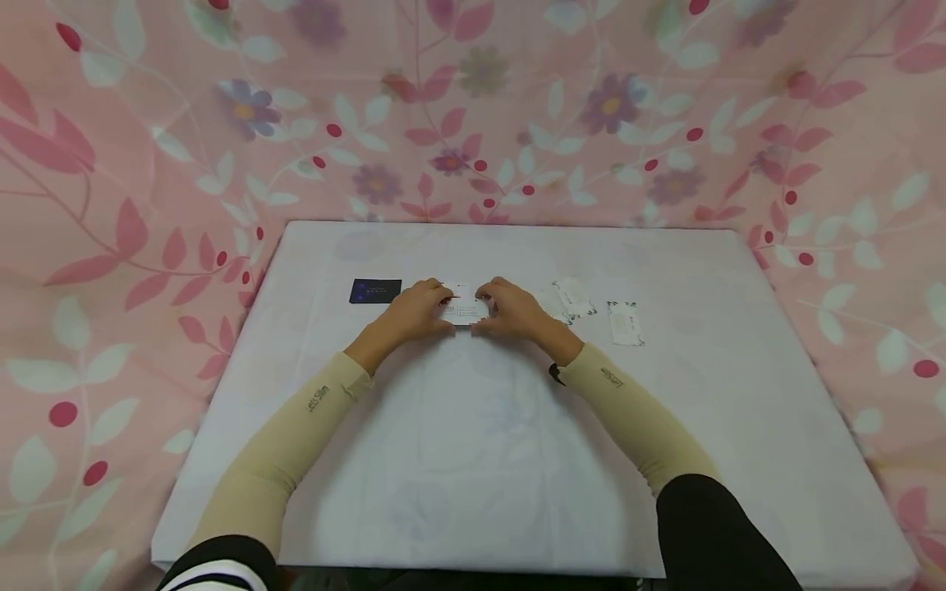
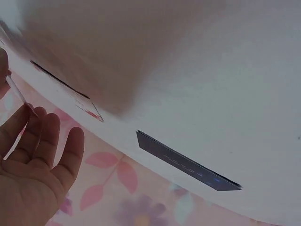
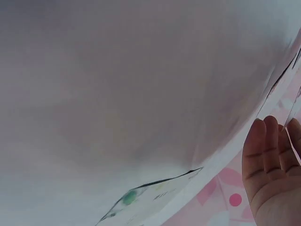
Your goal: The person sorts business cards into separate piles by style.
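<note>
My left hand (image 1: 421,310) and right hand (image 1: 515,309) hold a white printed card (image 1: 466,313) between them, one at each end. In the left wrist view, the left thumb and fingers pinch the thin edge of this card (image 2: 21,94). The right wrist view shows the right fingers at the card's other end (image 3: 295,106), partly cut off by the frame. Beneath the raised card, another white card with a red corner (image 2: 70,92) lies on the table. A dark card with blue marks (image 1: 375,291) lies just left of the left hand.
Right of the right hand lie a white card with leafy corners (image 1: 573,296) and a second similar card (image 1: 626,323). A white cloth covers the table (image 1: 473,460). Pink floral fabric (image 1: 473,107) hangs behind and along both sides.
</note>
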Tool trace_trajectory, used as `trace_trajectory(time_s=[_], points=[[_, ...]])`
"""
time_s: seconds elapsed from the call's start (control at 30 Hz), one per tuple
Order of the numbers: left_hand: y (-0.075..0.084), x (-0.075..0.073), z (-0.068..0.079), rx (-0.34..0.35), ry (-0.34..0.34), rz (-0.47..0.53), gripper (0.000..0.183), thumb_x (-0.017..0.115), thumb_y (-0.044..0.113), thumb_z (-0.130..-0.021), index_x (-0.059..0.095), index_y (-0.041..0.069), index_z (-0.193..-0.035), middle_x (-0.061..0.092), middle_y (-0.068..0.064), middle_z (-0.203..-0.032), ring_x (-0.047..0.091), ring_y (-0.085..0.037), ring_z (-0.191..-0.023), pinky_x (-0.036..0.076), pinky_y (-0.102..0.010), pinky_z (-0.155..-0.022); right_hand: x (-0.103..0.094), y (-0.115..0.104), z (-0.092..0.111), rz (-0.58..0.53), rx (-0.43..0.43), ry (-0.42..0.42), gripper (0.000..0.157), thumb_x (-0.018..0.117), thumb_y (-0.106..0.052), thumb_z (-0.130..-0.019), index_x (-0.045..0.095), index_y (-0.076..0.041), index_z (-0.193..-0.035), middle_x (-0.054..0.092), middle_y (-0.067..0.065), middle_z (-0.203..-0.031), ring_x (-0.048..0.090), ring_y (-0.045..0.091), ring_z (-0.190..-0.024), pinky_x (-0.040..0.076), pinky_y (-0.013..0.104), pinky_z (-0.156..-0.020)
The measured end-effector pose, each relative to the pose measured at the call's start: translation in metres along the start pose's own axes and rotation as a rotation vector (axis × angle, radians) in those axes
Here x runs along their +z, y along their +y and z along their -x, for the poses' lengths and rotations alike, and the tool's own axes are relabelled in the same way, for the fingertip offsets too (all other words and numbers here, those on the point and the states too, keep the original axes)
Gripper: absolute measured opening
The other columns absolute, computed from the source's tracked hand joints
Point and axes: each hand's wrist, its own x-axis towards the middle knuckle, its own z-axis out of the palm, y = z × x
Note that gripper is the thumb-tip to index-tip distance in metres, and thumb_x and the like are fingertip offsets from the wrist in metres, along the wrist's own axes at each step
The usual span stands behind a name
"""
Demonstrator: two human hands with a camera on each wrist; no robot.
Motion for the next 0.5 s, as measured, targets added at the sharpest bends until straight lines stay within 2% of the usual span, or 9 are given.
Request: trace_trajectory(time_s=[0.2,0.5], points=[[-0.018,-0.009,-0.011,-0.019,0.018,-0.02,0.066,0.083,0.036,-0.079,0.06,0.006,-0.132,0.059,-0.014,-0.131,0.056,-0.033,-0.121,0.046,-0.051,-0.1,0.001,-0.001,-0.024,-0.008,0.005,0.04,0.061,0.084,-0.037,-0.079,0.061,-0.01,-0.129,0.058,0.008,-0.125,0.057,0.02,-0.095,0.049,0.036,-0.084],[-0.041,-0.013,-0.023,-0.067,-0.044,-0.035,0.063,0.083,0.035,-0.08,0.061,0.008,-0.132,0.058,-0.013,-0.135,0.056,-0.033,-0.123,0.044,-0.055,-0.099,0.009,-0.003,-0.049,-0.04,0.028,0.03,0.062,0.084,-0.036,-0.078,0.063,-0.006,-0.128,0.057,0.013,-0.125,0.058,0.023,-0.102,0.05,0.039,-0.09]])
